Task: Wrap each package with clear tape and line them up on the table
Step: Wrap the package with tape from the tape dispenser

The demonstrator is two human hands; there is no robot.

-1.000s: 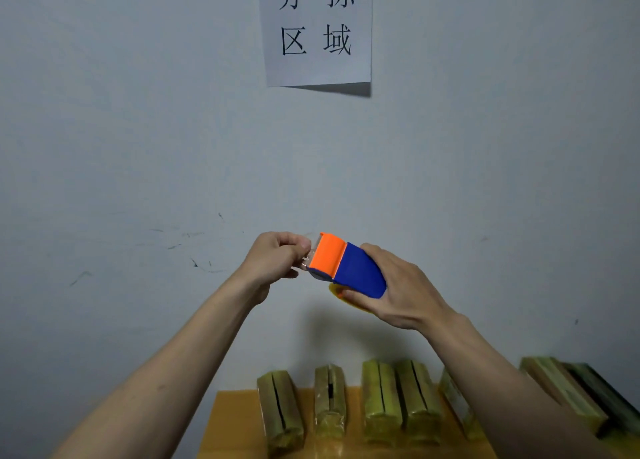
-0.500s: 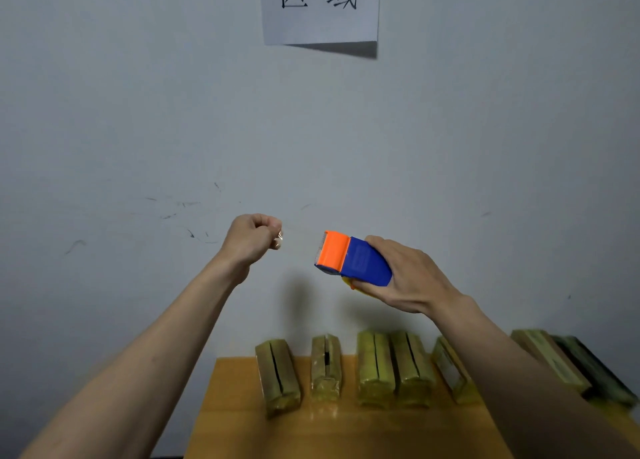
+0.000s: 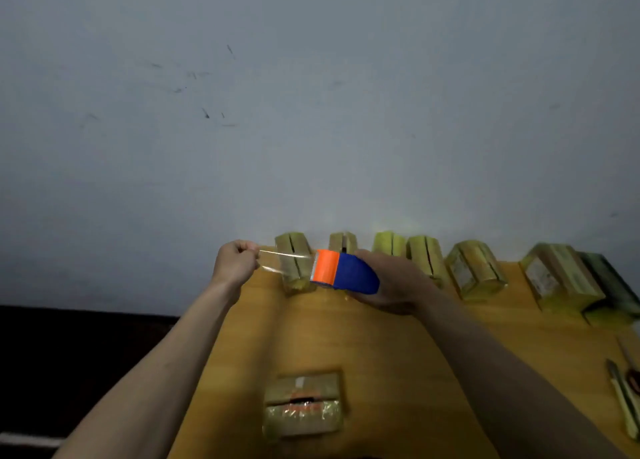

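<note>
No readable writing anywhere: the pale labels on the wrapped packages [image 3: 474, 273] at the far edge are blurred past reading. The right hand [image 3: 393, 282] has its grip wrapped around the blue-and-orange tape dispenser [image 3: 343, 272], held above the table [image 3: 398, 351], orange end pointing to 9 o'clock. The left hand [image 3: 236, 263] is clenched, pinching the free end of the clear tape [image 3: 285, 262], and the strip stretches taut between fist and dispenser (barely visible, just two glinting edges). Behind it a row of packages lines the wall from 12 o'clock round to 3 o'clock; the hand and dispenser hide parts of the middle ones, and the darker one farthest right is cut by the frame edge. One package [image 3: 303, 406] lies alone at 6 o'clock on the near table, between the forearms, with a dark slit and something orange-red in it, too smeared to name. At 4 o'clock, a yellowish tool [image 3: 623, 399] and a reddish object are cropped and unclear.
</note>
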